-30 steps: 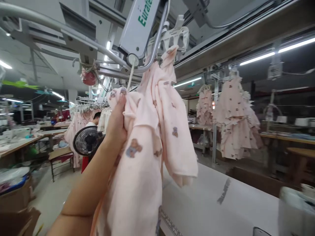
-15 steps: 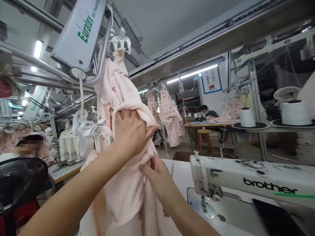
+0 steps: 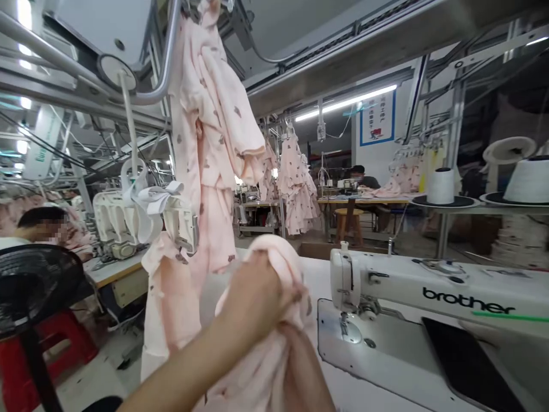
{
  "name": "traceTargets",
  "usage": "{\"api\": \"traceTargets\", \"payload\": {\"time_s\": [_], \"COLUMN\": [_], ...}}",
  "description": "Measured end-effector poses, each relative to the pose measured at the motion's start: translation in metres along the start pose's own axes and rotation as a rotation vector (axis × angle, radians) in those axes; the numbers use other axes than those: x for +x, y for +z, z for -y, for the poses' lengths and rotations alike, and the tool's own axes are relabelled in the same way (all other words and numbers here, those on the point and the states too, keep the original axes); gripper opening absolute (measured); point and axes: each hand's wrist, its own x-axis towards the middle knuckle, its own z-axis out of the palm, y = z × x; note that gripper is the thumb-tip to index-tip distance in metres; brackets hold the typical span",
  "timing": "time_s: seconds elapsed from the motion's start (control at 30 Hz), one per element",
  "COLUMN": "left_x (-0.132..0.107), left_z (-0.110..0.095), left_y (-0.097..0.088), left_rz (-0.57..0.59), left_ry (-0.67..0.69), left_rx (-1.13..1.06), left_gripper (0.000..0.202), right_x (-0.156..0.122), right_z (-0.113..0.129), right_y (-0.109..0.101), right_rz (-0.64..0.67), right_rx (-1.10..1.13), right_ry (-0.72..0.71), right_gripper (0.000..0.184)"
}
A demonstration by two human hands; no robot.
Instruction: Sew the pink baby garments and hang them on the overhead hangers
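One left hand (image 3: pixel 253 294) raised, clutching pink garment (image 3: pixel 274 257)

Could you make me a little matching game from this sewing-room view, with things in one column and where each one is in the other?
Things:
1. white Brother sewing machine
2. pink printed garment pieces clipped overhead
3. black round fan
4. white thread cone
5. left hand

Places:
A. bottom left, in front of a red stool
B. hanging from the top of the view, left of centre
C. on a dark round stand, right of centre
D. on the white table at the right
E. low centre, closed on bunched pink cloth

Pairs: 1-D, 2-B, 3-A, 4-C, 5-E
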Motion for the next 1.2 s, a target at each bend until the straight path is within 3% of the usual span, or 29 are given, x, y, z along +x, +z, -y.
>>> {"api": "traceTargets", "payload": {"time_s": [0.07, 0.1, 0.13, 0.17, 0.2, 0.27, 0.3, 0.33, 0.37, 0.47, 0.5, 0.57, 0.6, 0.67, 0.73, 0.8, 0.9, 0.97, 1.07, 1.2], "left_x": [0.006, 0.011, 0.017, 0.024, 0.031, 0.044, 0.048, 0.051, 0.052, 0.053, 0.054, 0.056, 0.058, 0.058, 0.053, 0.043, 0.024, 0.015, 0.009, 0.01], "left_z": [0.003, 0.008, 0.013, 0.018, 0.024, 0.033, 0.036, 0.038, 0.038, 0.027, 0.021, 0.012, 0.01, 0.012, 0.022, 0.031, 0.032, 0.025, 0.012, 0.007], "left_y": [-0.033, -0.046, -0.055, -0.06, -0.062, -0.062, -0.063, -0.068, -0.075, -0.109, -0.118, -0.121, -0.113, -0.079, -0.028, 0.025, 0.085, 0.108, 0.123, 0.127], "left_rz": [-0.285, -0.491, -0.593, -0.59, -0.456, 0.026, 0.222, 0.322, 0.318, -0.031, -0.14, -0.252, -0.23, -0.058, 0.196, 0.351, 0.542, 0.551, 0.492, 0.361], "left_ry": [-0.038, 0.007, 0.089, 0.184, 0.271, 0.331, 0.282, 0.204, 0.122, -0.005, -0.006, 0.002, 0.004, 0.002, 0.039, 0.239, 0.242, 0.113, -0.01, 0.081], "left_rx": [0.043, 0.013, -0.045, -0.131, -0.231, -0.422, -0.483, -0.499, -0.463, -0.04, 0.16, 0.507, 0.615, 0.673, 0.541, 0.251, -0.406, -0.7, -0.864, -0.781], "left_gripper": [0.045, 0.041, 0.04, 0.048, 0.058, 0.061, 0.054, 0.046, 0.04, 0.022, 0.02, 0.021, 0.024, 0.031, 0.034, 0.036, 0.026, 0.012, 0.021, 0.019], "right_x": [0.004, 0.007, 0.01, 0.015, 0.02, 0.032, 0.037, 0.042, 0.045, 0.043, 0.038, 0.027, 0.022, 0.014, 0.01, 0.007, 0.0, -0.008, -0.021, -0.031], "right_z": [0.036, 0.058, 0.08, 0.1, 0.118, 0.144, 0.151, 0.156, 0.157, 0.15, 0.145, 0.133, 0.125, 0.105, 0.082, 0.059, 0.035, 0.027, 0.025, 0.032], "right_y": [0.001, 0.001, 0.001, 0.0, -0.002, -0.01, -0.016, -0.022, -0.028, -0.04, -0.042, -0.044, -0.047, -0.055, -0.068, -0.083, -0.101, -0.109, -0.118, -0.13], "right_rz": [-0.024, 0.024, 0.129, 0.238, 0.318, 0.372, 0.351, 0.304, 0.232, -0.085, -0.141, -0.056, 0.034, 0.135, 0.077, -0.046, -0.195, -0.255, -0.286, -0.209], "right_rx": [0.123, 0.158, 0.139, 0.093, 0.051, -0.034, -0.119, -0.266, -0.475, -1.107, -1.177, -0.987, -0.769, -0.272, 0.076, 0.192, 0.169, 0.114, -0.029, -0.455], "right_ry": [0.004, 0.001, -0.006, 0.0, 0.006, 0.014, 0.007, -0.016, -0.069, -0.365, -0.43, -0.357, -0.23, 0.038, 0.196, 0.248, 0.249, 0.21, 0.127, 0.035], "right_gripper": [0.044, 0.041, 0.039, 0.037, 0.037, 0.036, 0.036, 0.035, 0.034, 0.036, 0.033, 0.018, 0.01, 0.022, 0.034, 0.038, 0.041, 0.041, 0.038, 0.033]}}
